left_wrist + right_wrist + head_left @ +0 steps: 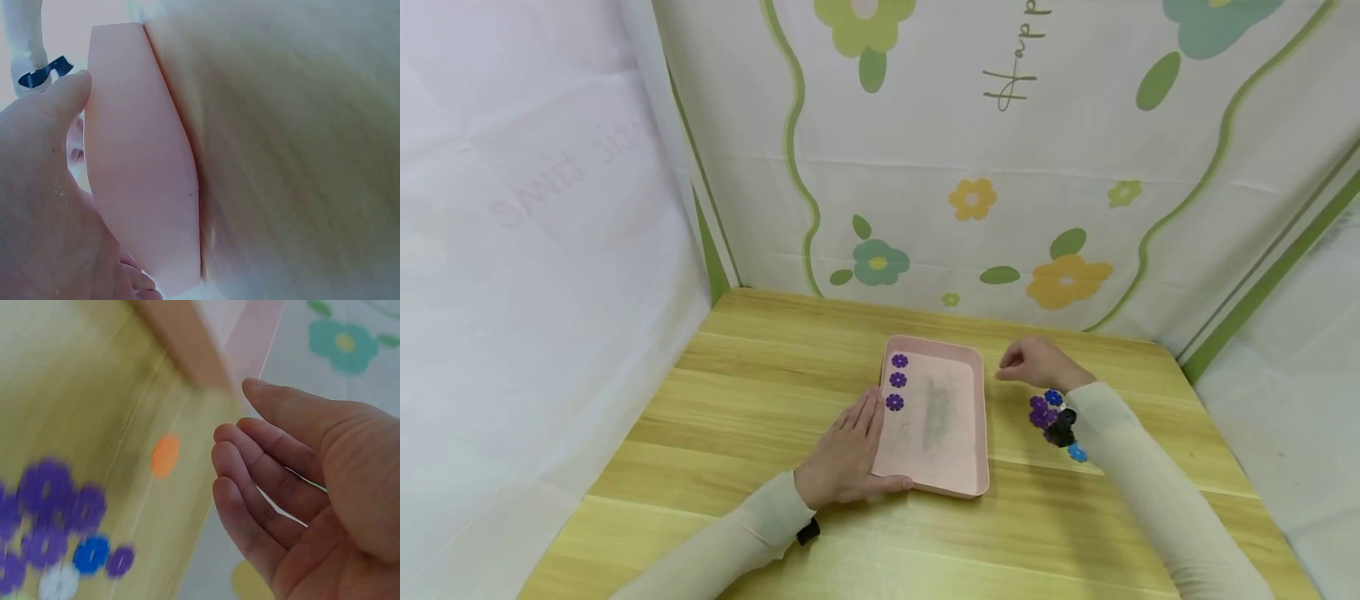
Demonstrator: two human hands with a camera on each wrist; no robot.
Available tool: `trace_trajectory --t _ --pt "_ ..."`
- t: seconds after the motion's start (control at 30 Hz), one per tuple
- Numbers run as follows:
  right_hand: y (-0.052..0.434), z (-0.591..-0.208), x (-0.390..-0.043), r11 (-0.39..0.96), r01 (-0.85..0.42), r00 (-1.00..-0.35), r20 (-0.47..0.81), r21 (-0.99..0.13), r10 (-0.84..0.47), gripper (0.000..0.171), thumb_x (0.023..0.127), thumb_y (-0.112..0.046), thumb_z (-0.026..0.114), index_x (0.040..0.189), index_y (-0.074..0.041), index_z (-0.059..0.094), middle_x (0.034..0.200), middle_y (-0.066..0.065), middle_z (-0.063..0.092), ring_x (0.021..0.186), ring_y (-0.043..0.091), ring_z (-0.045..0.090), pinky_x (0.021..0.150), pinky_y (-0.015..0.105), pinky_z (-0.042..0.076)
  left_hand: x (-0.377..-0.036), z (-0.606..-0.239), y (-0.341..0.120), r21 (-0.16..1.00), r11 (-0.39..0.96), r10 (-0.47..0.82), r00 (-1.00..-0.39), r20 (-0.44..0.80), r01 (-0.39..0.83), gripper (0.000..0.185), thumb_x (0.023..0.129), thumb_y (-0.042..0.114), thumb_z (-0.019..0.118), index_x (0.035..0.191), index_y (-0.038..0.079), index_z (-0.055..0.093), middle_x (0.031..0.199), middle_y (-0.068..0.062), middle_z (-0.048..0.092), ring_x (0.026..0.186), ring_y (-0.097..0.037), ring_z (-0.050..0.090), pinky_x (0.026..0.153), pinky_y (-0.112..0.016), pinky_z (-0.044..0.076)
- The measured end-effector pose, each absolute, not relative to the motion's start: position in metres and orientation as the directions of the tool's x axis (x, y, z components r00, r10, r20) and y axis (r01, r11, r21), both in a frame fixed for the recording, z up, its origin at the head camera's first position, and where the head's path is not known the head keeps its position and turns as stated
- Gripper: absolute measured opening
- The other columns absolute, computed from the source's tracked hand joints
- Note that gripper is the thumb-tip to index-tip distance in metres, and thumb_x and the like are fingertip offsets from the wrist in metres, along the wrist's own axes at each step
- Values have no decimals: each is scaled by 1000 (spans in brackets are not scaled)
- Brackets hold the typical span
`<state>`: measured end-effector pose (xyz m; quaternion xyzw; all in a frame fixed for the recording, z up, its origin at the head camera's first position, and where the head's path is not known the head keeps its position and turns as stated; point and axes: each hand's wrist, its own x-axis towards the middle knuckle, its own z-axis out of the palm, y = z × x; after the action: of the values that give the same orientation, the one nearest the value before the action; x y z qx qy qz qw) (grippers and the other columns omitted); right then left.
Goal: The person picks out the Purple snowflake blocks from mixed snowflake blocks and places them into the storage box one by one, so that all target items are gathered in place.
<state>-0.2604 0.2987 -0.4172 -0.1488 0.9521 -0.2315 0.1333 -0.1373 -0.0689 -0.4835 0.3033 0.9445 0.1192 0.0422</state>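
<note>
Just off the right edge of a shallow, rectangular pink plastic tray (980,417), the right hand (1042,363) is released, its fingers loosely curved, the thumb near them and holding nothing. At the tray's near left corner the left hand (844,454) is unclenched, its straight fingers against the left edge and its thumb touching the near edge. Inside the tray, three purple flower-shaped plastic discs (898,380) stand apart in a single row along the left edge, starting by the far left corner.

To the right of the tray, partly hidden by the right wrist, lies a loose cluster of purple flower discs (1040,412) with a dark blue disc (1053,397), a light blue disc (1077,452) and a white disc (59,582). Tray and cluster both rest on a wood-grained tabletop (745,408). Past its far edge hangs a white cloth (917,133) printed with green, teal and orange flowers.
</note>
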Motion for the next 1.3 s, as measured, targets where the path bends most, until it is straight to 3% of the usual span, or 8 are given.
trace_trajectory --t 0.17,0.33,0.53,0.9,1.17,1.3 --pt "346 -426 -266 887 -169 -941 -198 -429 -275 31 100 -21 73 116 5 75 108 21 76 88 27 72 77 44 63 -137 -480 -71 268 787 578 -816 -7 555 126 90 84 53 167 -6 8 176 -27 10 165 -40 16 132 -54 27" --pt "376 -442 -265 897 -157 -954 -171 -412 -246 41 101 -19 71 127 13 68 119 30 72 102 38 72 89 56 61 -138 -479 -74 287 785 572 -820 5 549 126 90 83 55 167 -6 10 176 -27 12 164 -40 18 132 -54 27" --pt "390 -460 -260 909 -112 -967 -166 -401 -193 46 102 -20 71 133 14 64 122 31 71 109 43 70 92 58 60 -140 -482 -77 291 778 578 -816 18 557 125 90 82 57 166 -7 12 176 -27 12 165 -39 17 132 -54 27" --pt "393 -475 -265 921 -103 -970 -165 -376 -176 35 100 -16 72 123 10 71 111 26 75 96 34 73 85 53 63 -139 -482 -78 273 788 577 -817 -13 552 124 91 83 53 166 -6 12 176 -26 10 165 -39 16 132 -54 27" --pt "393 -468 -264 905 -18 -967 -221 -426 -124 17 103 -16 69 102 -2 78 94 13 75 80 22 67 68 35 57 -139 -486 -76 257 792 573 -820 2 554 123 91 82 55 166 -7 16 176 -27 12 165 -39 18 131 -54 28" --pt "391 -457 -263 907 -54 -965 -211 -418 -155 20 106 -16 64 99 -3 79 96 14 77 81 21 67 72 39 59 -138 -485 -76 253 798 565 -825 0 547 123 92 82 54 166 -7 15 176 -27 12 165 -39 18 131 -54 28"
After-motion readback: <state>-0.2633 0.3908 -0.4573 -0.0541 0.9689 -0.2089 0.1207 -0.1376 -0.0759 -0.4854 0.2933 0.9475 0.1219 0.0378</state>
